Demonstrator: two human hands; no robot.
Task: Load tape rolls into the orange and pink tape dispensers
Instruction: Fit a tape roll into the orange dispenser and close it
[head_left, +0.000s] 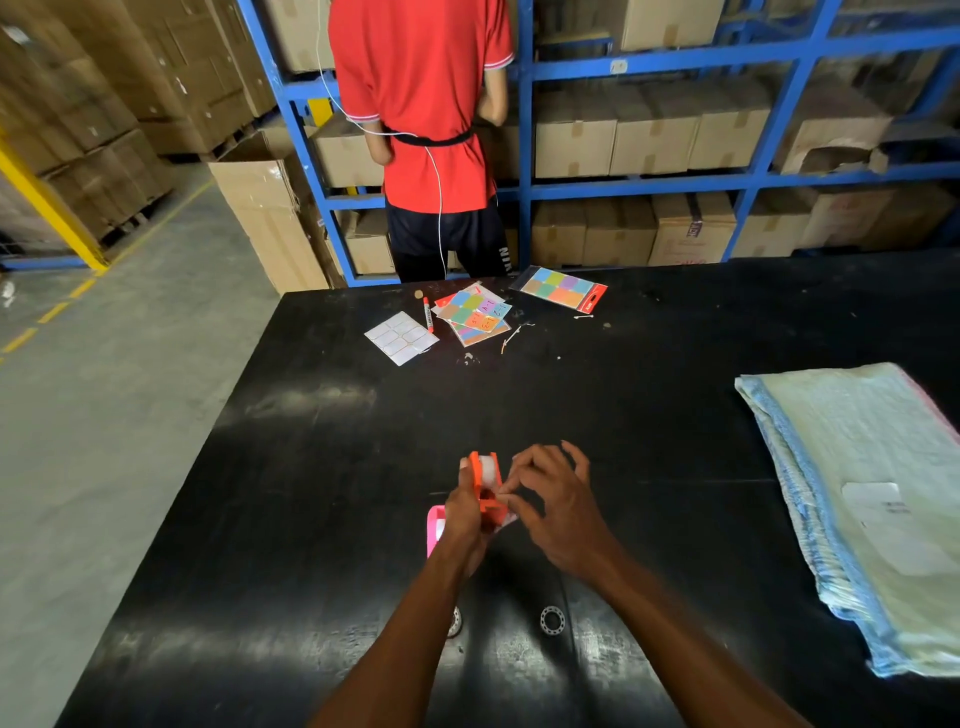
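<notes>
Left hand (464, 519) clasps the boxy orange dispenser (488, 488) — glossy white roll seated — right hand's (558, 512) fingertips pinching its edge.

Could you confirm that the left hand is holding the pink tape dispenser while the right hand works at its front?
Not quite: the head view shows the left hand holding the orange tape dispenser, not the pink one. The pink tape dispenser lies on the table behind that hand. The right hand does work at its front.

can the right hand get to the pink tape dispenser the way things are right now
Probably not directly. The pink dispenser lies on the table behind the left hand, which holds the orange dispenser in the way. The right hand is busy at the orange one.
</notes>
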